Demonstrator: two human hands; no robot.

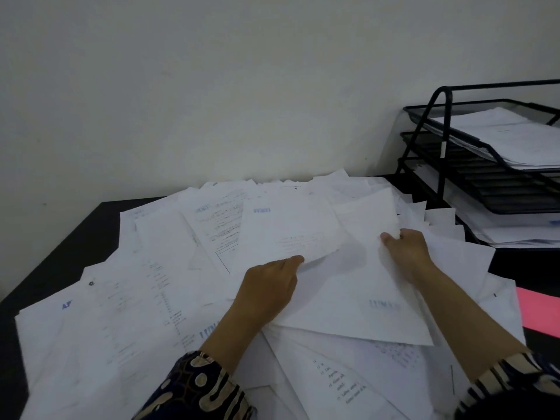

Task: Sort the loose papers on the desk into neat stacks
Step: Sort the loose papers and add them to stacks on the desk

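**Two sheets lifted out of the heap**

We grip one thin white printed sheet (291,234) at its near edge with our left hand (266,289), thumb on top and fingers curled beneath, so that the page rises clear of the pile and its faint lines of text can be read. Our right hand (406,250) pinches the far corner of a second, mostly blank white sheet (357,298), just right of the first one, with the fingers closed round the paper's edge. Holding each page separately, we judge, lets us compare them and decide which stack each belongs to.

The loose white papers (127,298) spread under and around both hands, overlapping at every angle and covering most of the black worktop (60,247). Several carry blue stamped headings; others show small black print or table lines. No neat stack has formed on the worktop, so the sorting looks barely begun.

Beyond the right hand stands a black wire-mesh tiered paper tray (472,177) already holding white pages. Nearer, to the right of that forearm, lies a bright pink sheet (539,313).
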